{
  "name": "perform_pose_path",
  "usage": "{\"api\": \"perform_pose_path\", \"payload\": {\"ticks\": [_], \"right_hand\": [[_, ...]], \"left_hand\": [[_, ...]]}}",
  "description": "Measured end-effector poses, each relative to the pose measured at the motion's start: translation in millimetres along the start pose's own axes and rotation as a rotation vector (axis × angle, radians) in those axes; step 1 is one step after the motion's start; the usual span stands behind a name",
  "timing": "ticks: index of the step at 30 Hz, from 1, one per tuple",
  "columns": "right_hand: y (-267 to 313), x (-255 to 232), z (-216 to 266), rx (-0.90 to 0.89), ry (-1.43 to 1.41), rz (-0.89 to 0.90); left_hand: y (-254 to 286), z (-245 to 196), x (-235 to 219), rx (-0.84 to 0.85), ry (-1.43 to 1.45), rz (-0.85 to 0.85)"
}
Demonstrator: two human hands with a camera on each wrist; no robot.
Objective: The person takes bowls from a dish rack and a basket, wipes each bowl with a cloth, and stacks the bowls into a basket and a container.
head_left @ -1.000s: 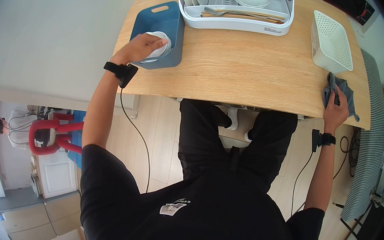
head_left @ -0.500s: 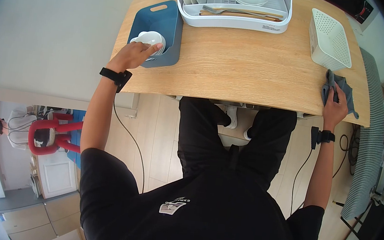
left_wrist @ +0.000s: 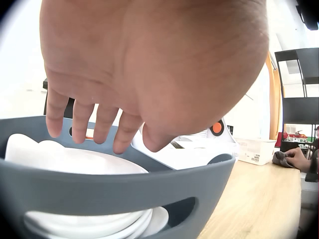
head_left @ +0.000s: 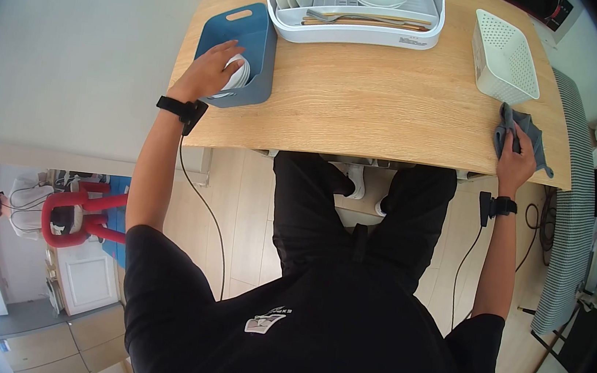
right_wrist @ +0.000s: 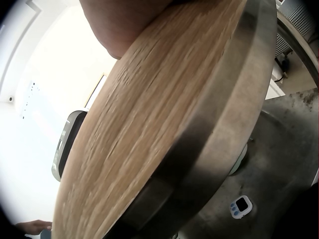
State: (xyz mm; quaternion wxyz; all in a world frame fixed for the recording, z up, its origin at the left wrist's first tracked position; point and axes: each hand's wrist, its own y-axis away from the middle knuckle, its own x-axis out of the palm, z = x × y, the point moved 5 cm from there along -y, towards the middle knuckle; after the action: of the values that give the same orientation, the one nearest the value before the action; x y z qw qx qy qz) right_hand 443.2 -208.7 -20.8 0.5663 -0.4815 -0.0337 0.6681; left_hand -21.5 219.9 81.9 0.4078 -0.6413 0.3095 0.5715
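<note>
My left hand [head_left: 210, 72] hovers over the near end of a blue bin [head_left: 260, 86], fingers spread and straight. Beneath it, several white bowls [head_left: 239, 75] are stacked inside the bin, partly hidden by the hand. The left wrist view shows the fingers pointing down just above the bowls [left_wrist: 94, 162], with more white rims visible through the bin's handle slot. At the table's right side my right hand [head_left: 517, 161] grips a crumpled grey cloth [head_left: 536, 136] on the tabletop. In the right wrist view, only part of that hand [right_wrist: 124, 22] shows, at the top.
A white dish rack [head_left: 352, 38] at the back holds plates, a bowl, chopsticks and a fork. The white perforated basket [head_left: 485, 68] stands behind the cloth. A cable [head_left: 201, 201] hangs from my left wrist. The wooden table's [head_left: 366, 106] front edge is close to my legs.
My left hand has come off the bowls, its fingers now spread above them. The bowls shifted inside the bin. My right hand stays on the cloth; the head view has moved slightly.
</note>
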Motion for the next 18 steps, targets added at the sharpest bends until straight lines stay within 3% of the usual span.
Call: {"api": "perform_pose_path", "payload": {"ticks": [4,6,11,14,18], "right_hand": [[0.7,1.0,-3.8,-0.036,-0.034,-0.045],[-0.3,0.3,-2.8,-0.035,-0.031,-0.049],[0.8,-2.8,4.4,-0.041,-0.052,-0.057],[-0.4,-2.8,4.8,-0.021,-0.064,-0.054],[-0.4,-5.3,9.7,-0.028,-0.036,-0.030]], "left_hand": [[-11.9,-9.7,9.9,0.072,-0.049,-0.038],[-13.4,-25.2,-0.4,-0.111,0.091,0.209],[-13.4,-31.5,-8.1,-0.162,0.103,0.178],[-17.5,-28.7,-7.8,-0.183,0.075,0.245],[-28.5,-28.6,-9.9,-0.086,0.045,0.106]]}}
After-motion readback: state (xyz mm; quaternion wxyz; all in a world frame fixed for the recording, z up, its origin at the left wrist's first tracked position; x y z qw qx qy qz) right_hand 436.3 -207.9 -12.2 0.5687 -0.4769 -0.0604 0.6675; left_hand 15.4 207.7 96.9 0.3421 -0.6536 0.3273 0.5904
